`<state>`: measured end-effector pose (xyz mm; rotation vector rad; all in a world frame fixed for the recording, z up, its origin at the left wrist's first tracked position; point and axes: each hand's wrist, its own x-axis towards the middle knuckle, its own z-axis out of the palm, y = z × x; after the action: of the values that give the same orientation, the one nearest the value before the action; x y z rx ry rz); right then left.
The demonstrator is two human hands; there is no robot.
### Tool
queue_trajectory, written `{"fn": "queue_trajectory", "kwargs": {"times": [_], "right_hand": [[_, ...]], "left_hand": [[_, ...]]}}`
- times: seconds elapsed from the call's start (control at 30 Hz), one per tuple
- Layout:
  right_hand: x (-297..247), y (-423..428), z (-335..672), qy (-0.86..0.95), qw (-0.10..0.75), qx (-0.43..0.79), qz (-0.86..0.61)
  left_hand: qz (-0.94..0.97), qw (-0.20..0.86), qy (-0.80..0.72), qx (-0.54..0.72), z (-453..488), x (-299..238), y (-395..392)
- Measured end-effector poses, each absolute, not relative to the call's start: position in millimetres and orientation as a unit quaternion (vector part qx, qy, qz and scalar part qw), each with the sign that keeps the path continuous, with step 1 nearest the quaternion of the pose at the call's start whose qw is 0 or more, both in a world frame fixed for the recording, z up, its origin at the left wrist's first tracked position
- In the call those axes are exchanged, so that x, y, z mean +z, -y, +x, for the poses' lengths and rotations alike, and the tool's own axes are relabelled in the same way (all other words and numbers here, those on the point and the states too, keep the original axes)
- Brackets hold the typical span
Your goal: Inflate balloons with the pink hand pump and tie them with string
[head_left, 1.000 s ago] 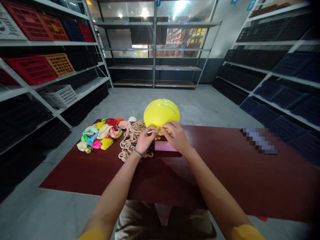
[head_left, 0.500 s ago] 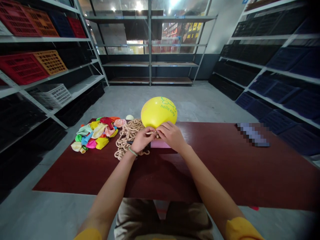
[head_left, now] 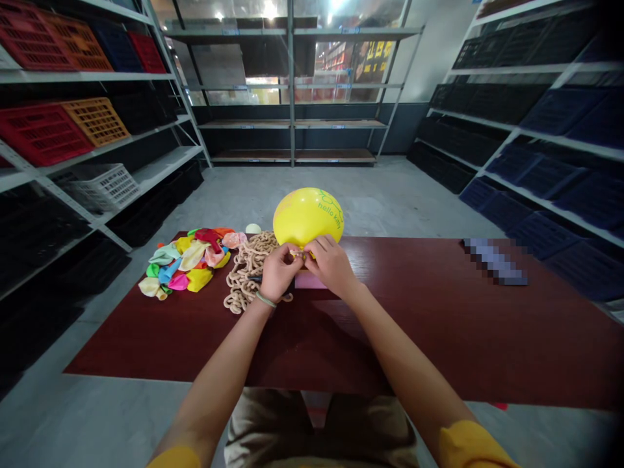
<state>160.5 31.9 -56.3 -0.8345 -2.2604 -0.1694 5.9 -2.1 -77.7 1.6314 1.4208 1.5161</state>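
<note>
An inflated yellow balloon with green "hello kitty" print stands above the table's far edge, its neck end toward me. My left hand pinches at the neck from the left, thumb and forefinger together. From the right, my right hand has its fingers closed on the same neck, touching the balloon's underside. The neck itself is mostly hidden between my fingertips. Below the hands lies a pink block-like object, partly covered. Beside my left hand is a heap of beige rope-like links, with a black piece showing near the wrist.
Deflated balloons of many colours lie in a pile at the left of the dark red table. A pixelated flat object rests at the right. A pale round object sits behind the links. Crate-filled shelves stand around.
The balloon has turned slightly, its print tilting further to the right. My left hand has shifted a little right, closer to my right hand at the neck.
</note>
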Motion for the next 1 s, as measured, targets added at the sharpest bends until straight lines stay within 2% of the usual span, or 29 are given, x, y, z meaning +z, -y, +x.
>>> {"fn": "queue_trajectory", "kwargs": {"times": [0.37,0.43,0.57,0.63,0.8,1.0], "right_hand": [[-61.5,-31.4,153.3,0.864,0.349,-0.071,-0.355],[-60.7,-30.8,153.5,0.864,0.351,-0.071,-0.354],[-56.7,-28.7,159.3,0.866,0.365,-0.043,-0.338],[-53.7,-27.6,162.2,0.866,0.38,-0.018,-0.324],[-45.6,-25.4,164.8,0.862,0.403,-0.004,-0.306],[-41.0,-24.6,165.9,0.87,0.377,-0.05,-0.315]], "left_hand": [[0.596,0.187,-0.541,0.563,9.9,-77.9,3.8],[0.596,0.234,-0.519,0.567,8.7,-77.5,2.3],[0.566,0.422,-0.447,0.55,4.1,-74.0,-1.3],[0.54,0.468,-0.43,0.552,1.9,-71.1,-1.7],[0.543,0.477,-0.427,0.543,-0.7,-66.5,0.7],[0.549,0.466,-0.421,0.551,-1.7,-69.2,0.7]]}}
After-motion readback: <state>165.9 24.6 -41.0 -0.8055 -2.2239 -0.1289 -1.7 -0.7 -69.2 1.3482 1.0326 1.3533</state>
